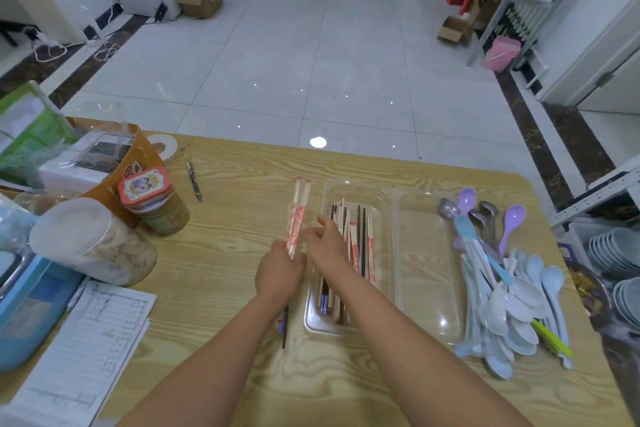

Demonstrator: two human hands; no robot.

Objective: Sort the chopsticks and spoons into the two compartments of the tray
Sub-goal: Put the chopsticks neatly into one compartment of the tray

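A person's left hand [278, 270] is gripping a small bundle of wrapped chopsticks [297, 215] in red-and-white paper sleeves, holding it tilted just left of a clear plastic tray [360, 184]. The right hand [325, 244] is meeting the bundle from the tray side with bent fingers; whether it is pinching a sleeve or only touching it cannot be told.

The bundle is fanning apart at its far end, so a slack hold risks letting a pair slide out onto the wooden table [225, 253], where a dark chopstick [284, 326] is lying under the left wrist. The right forearm is crossing over the tray and may be at risk of nudging it.

The tray's left compartment is holding loose chopsticks [360, 246], some wrapped and some dark. The right compartment is holding nothing. The spoons [512, 295], pale blue, white and purple, are lying piled on the table just beside the tray's right edge.
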